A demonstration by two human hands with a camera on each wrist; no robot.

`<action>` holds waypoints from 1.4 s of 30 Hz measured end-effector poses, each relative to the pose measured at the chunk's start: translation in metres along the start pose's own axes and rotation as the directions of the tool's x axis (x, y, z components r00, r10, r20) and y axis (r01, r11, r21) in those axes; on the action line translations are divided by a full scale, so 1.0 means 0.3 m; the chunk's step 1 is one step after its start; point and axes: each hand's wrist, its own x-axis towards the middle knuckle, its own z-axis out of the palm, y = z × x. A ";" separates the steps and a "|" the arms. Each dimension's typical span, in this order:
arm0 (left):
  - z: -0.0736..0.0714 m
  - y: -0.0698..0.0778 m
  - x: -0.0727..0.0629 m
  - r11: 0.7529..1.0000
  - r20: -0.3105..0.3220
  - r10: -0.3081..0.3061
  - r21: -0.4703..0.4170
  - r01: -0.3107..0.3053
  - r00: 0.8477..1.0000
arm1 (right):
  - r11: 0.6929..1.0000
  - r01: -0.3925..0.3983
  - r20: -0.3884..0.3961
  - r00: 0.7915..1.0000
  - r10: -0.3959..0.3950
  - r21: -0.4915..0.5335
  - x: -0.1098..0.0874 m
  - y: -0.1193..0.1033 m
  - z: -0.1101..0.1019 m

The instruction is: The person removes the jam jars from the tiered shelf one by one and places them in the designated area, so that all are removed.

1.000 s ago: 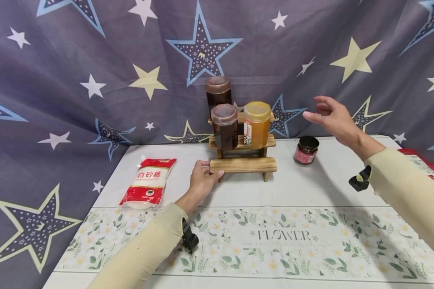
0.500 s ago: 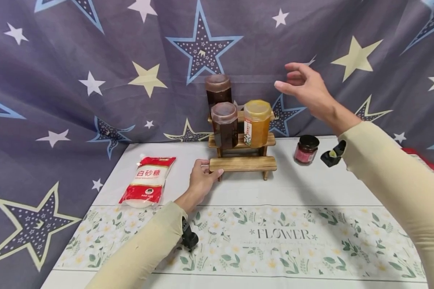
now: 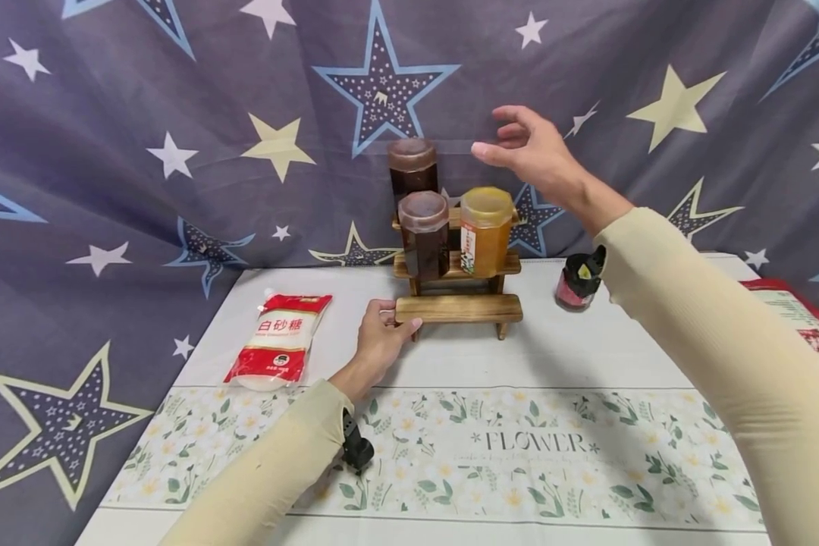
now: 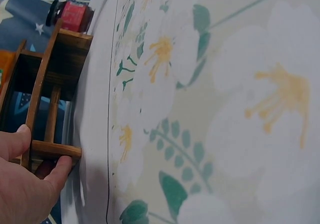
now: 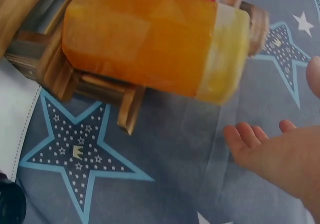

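Note:
A three-step wooden rack (image 3: pixel 459 309) stands at the back of the table. My left hand (image 3: pixel 380 341) grips the left end of its lowest step, thumb in front; the left wrist view shows thumb and fingers around the wood (image 4: pixel 55 150). On the middle step are a dark brown jar (image 3: pixel 425 246) and an orange jar with a yellow lid (image 3: pixel 494 239). Another dark jar (image 3: pixel 412 161) is on the top step, partly hidden. My right hand (image 3: pixel 535 148) hangs in the air above and right of the orange jar, fingers loosely bent, holding nothing.
A red-and-white bag of sugar (image 3: pixel 278 341) lies on the left of the table. Right of the rack, a small jar with a black lid (image 3: pixel 573 292) is partly covered by the wrist camera. A red package (image 3: pixel 795 311) shows at the right edge. Star-patterned cloth (image 3: pixel 191 91) hangs behind.
My right hand has moved left and upward, from above the small jar to near the rack's top. My left hand keeps its grip on the lowest step.

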 end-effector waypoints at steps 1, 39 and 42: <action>-0.001 0.000 0.000 1.000 0.000 -0.002 0.001 0.002 1.000 | 1.000 -0.004 0.011 1.000 0.004 -0.005 0.004 -0.001 0.010; 0.001 -0.004 0.008 1.000 -0.012 -0.008 -0.012 0.008 1.000 | 0.989 -0.059 0.172 0.982 0.082 -0.135 0.130 -0.097 0.293; 0.002 -0.005 0.008 1.000 -0.004 -0.002 -0.029 0.002 1.000 | 0.980 -0.068 0.134 0.987 0.094 -0.187 0.131 -0.095 0.303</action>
